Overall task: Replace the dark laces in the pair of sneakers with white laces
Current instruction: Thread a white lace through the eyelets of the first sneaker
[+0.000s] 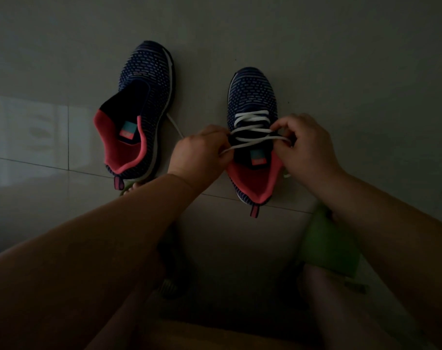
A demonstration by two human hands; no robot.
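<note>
Two dark blue knit sneakers with pink linings stand on the tiled floor. The left sneaker (141, 104) has no lace in it. The right sneaker (252, 127) carries a white lace (252, 127) crossed through several eyelets. My left hand (199, 152) pinches one end of that lace at the shoe's left side. My right hand (305, 147) pinches the other end at the shoe's right side, fingers curled. A second white lace (175, 127) lies on the floor between the two shoes, partly hidden by my left hand.
A green sandal (328, 246) sits on the floor below my right forearm, and toes of a foot (131, 189) show behind the left sneaker's heel. My knees fill the bottom of the view. Pale floor tiles (38, 173) spread around in dim light.
</note>
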